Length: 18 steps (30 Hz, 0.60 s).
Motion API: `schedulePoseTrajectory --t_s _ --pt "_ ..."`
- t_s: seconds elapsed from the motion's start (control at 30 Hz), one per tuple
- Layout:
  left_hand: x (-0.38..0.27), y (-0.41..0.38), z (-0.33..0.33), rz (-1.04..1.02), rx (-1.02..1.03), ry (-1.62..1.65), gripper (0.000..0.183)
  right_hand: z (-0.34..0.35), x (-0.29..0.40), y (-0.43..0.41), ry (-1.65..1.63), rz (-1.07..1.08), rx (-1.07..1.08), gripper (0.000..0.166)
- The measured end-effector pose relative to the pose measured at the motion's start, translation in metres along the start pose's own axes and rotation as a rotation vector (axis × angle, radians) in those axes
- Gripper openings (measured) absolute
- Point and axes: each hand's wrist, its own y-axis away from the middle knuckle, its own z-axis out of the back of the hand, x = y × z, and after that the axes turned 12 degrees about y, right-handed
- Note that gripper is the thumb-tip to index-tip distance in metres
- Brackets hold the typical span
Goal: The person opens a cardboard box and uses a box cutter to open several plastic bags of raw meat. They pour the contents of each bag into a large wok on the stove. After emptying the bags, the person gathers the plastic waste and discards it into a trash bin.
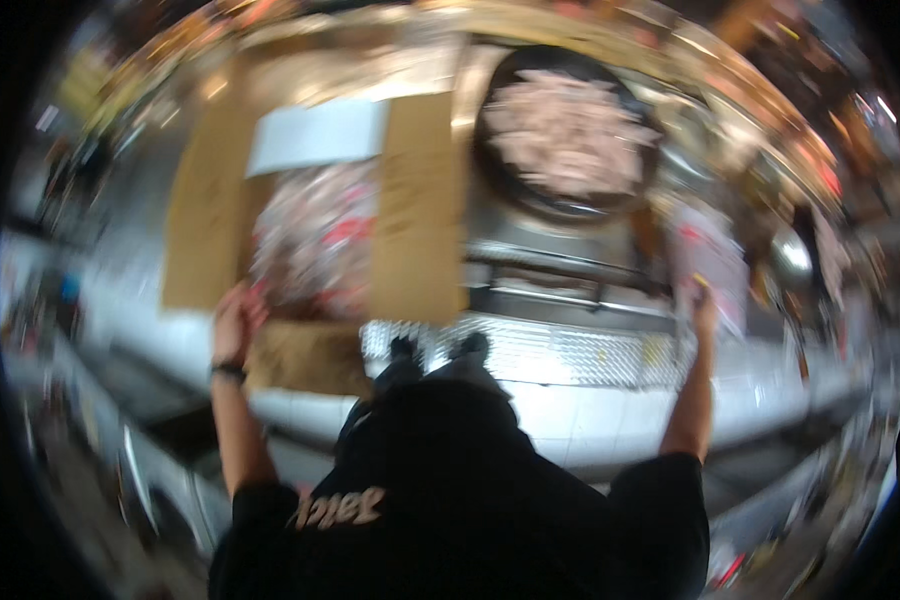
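An open cardboard box (420, 217) stands at the left, its flaps folded out. Inside it lie blurred clear plastic bags (315, 240) with red print. At the box's near left corner is my left hand (238, 319), its fingers by the rim; blur hides whether they grip anything. To the right, my right hand (703, 304) is at a whitish plastic bag (709, 255) with red marks, which hangs or lies just beyond it; its grip on the bag is not clear. Between the hands, farther off, a large dark wok (495, 161) holds many pale pieces, apparently raw meat (570, 135).
A steel counter edge with a dark rail (562, 274) runs below the wok. Metal ladles or bowls (791, 251) are at the right. A ribbed metal floor plate (570, 356) and white tiles (592, 420) lie near my feet. Much of the rim is blurred.
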Motion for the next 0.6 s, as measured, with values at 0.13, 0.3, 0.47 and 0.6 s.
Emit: schedulePoseTrajectory --t_s 0.13,0.3,0.47,0.6 --pt "0.009 -0.019 0.030 0.051 -0.093 -0.294 0.021 -0.009 -0.019 0.011 -0.047 -0.061 0.209 0.057" --pt "0.026 -0.059 0.035 -0.031 -0.010 -0.650 0.023 0.000 0.041 0.019 0.046 -0.128 0.111 0.059" --pt "0.069 -0.138 0.046 -0.013 -0.073 -1.081 0.038 -0.010 0.097 0.086 -0.037 -0.265 -0.010 0.051" --pt "0.067 -0.192 0.011 -0.353 -0.426 -1.294 0.040 -0.040 0.162 0.181 -0.332 -0.398 0.139 0.044"
